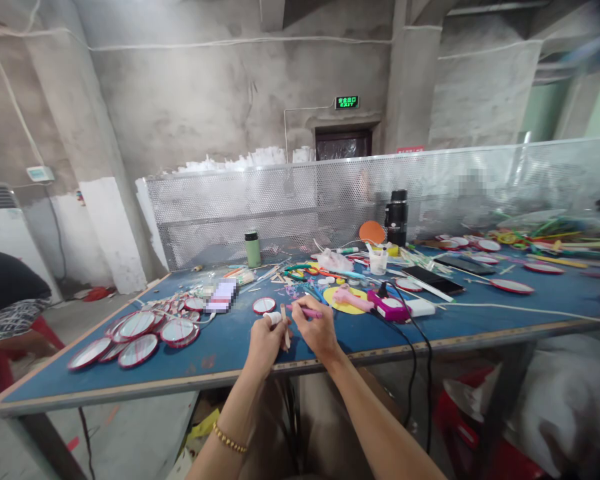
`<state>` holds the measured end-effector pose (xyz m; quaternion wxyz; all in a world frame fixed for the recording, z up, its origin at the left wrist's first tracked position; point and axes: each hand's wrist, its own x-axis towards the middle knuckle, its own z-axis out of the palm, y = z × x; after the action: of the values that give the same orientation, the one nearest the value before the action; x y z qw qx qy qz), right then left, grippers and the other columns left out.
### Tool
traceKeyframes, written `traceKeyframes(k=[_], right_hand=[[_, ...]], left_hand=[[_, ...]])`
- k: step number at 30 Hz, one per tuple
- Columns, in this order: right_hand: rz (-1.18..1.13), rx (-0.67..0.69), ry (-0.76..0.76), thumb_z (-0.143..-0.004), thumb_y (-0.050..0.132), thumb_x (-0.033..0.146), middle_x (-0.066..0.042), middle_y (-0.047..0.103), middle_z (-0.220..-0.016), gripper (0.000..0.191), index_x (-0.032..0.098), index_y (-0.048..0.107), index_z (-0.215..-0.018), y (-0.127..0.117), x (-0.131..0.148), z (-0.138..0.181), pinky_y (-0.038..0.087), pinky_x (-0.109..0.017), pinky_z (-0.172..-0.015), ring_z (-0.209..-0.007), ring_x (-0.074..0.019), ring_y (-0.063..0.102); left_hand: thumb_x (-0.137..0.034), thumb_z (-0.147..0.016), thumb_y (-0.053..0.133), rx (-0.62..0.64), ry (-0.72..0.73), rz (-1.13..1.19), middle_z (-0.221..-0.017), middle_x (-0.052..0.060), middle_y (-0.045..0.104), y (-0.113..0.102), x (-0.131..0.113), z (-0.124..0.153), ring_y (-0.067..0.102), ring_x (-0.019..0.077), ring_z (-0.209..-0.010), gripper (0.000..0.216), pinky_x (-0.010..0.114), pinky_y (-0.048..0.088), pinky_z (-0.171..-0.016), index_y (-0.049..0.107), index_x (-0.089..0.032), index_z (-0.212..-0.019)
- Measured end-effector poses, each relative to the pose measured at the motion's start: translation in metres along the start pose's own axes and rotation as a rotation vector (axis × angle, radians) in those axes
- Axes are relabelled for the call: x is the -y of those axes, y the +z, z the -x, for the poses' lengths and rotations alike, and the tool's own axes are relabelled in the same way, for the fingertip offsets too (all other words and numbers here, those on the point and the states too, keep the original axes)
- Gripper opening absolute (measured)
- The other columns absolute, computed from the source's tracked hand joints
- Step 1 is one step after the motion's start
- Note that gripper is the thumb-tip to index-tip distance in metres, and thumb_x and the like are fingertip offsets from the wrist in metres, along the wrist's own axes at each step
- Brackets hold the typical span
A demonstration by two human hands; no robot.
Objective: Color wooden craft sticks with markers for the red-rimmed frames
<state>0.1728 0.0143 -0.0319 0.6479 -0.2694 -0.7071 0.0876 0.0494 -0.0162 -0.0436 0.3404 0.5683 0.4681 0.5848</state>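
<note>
Near the front edge of the blue table, my left hand [266, 343] is closed on a thin flat wooden stick [284, 319], held nearly upright. Something white [273, 318] is wrapped round one of its fingers. My right hand [320, 328] grips a slim pink pen [306, 311], its tip pointing left towards the stick. Whether the tip touches the stick is too small to tell. Just beyond my left hand lies a small round disc with a red rim [264, 305]. A pink glue gun [350, 298] rests on a yellow disc [341, 308] beyond my right hand.
Red-rimmed discs [138, 325] are piled at the left beside a phone [222, 295]. A green bottle [253, 249], a black flask [397, 219] and a plastic cup [378, 261] stand further back. Black cables [427, 360] hang over the front edge by a magenta box [389, 307].
</note>
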Motion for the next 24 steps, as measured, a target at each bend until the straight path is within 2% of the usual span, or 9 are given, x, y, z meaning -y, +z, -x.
traceKeyframes(k=[10,18,24], right_hand=[[-0.021,0.084,0.001,-0.088,0.052,0.022,0.000,0.062,-0.062,0.021,0.019,0.059,-0.068,-0.0010,0.0020,-0.0010,0.043,-0.024,-0.057,-0.056,-0.0139,0.056],[-0.037,0.096,0.011,-0.088,0.052,0.024,-0.001,0.064,-0.065,0.021,0.020,0.060,-0.069,-0.0005,0.0013,-0.0003,0.046,-0.025,-0.061,-0.060,-0.0148,0.059],[-0.004,0.080,0.010,-0.088,0.052,0.023,0.000,0.061,-0.063,0.022,0.019,0.059,-0.068,0.0003,-0.0021,0.0001,0.043,-0.024,-0.058,-0.057,-0.0137,0.056]], left_hand=[[-0.046,-0.075,0.063,0.001,0.000,0.007,-0.040,-0.001,0.055,0.0006,0.0014,-0.0005,0.049,0.0112,-0.038,0.035,0.020,0.035,-0.042,0.057,-0.017,-0.056],[-0.043,-0.076,0.062,0.006,0.015,-0.001,-0.042,-0.001,0.055,0.0003,0.0057,-0.0022,0.050,0.0114,-0.037,0.033,0.021,0.036,-0.042,0.058,-0.017,-0.057],[-0.043,-0.077,0.061,0.009,0.018,-0.003,-0.041,-0.001,0.055,0.0006,0.0031,-0.0011,0.049,0.0114,-0.037,0.032,0.020,0.035,-0.041,0.058,-0.016,-0.058]])
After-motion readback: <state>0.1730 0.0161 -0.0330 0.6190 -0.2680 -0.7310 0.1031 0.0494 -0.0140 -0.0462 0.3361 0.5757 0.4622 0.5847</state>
